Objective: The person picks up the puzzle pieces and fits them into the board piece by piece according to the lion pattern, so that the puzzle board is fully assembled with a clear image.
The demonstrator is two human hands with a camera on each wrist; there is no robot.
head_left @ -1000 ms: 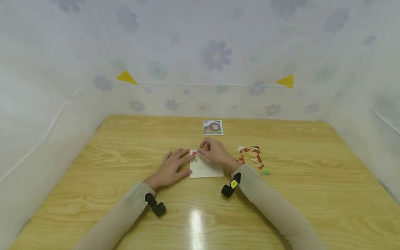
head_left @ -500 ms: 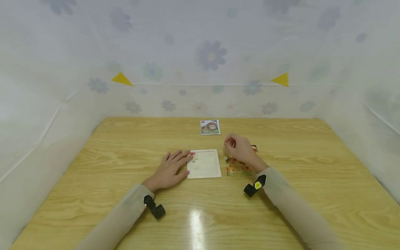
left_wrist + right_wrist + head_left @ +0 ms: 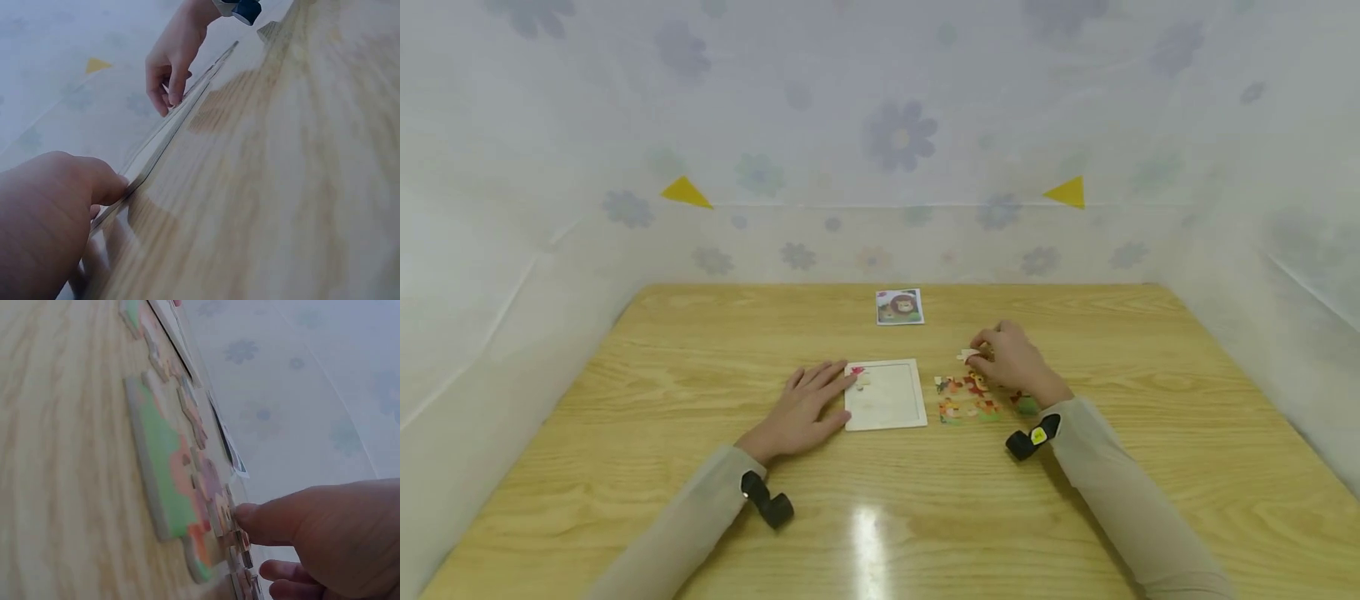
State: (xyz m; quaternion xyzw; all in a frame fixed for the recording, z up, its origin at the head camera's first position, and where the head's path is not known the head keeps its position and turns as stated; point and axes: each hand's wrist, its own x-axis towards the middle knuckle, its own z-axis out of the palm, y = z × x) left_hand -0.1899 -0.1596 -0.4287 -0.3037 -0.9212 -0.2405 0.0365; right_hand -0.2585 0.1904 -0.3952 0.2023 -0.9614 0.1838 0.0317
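My left hand lies with fingers spread at the left edge of a square white puzzle tray. In its top left corner sits a puzzle piece with a pink print. In the left wrist view the left thumb touches the tray's edge. My right hand is over the loose pieces to the right, its thumb and finger pinching a whitish puzzle piece at the back of the group. The right thumb meets a piece in the right wrist view; the other fingertips are partly hidden.
Several loose puzzle pieces lie right of the tray, printed orange, red and green. A lion picture card lies behind the tray. Flowered white sheeting encloses the wooden table at the back and sides.
The right hand has gone from the tray's top left area rightward to the loose pieces and taken hold of one. The left hand has stayed at the tray's edge. The head view has shifted slightly.
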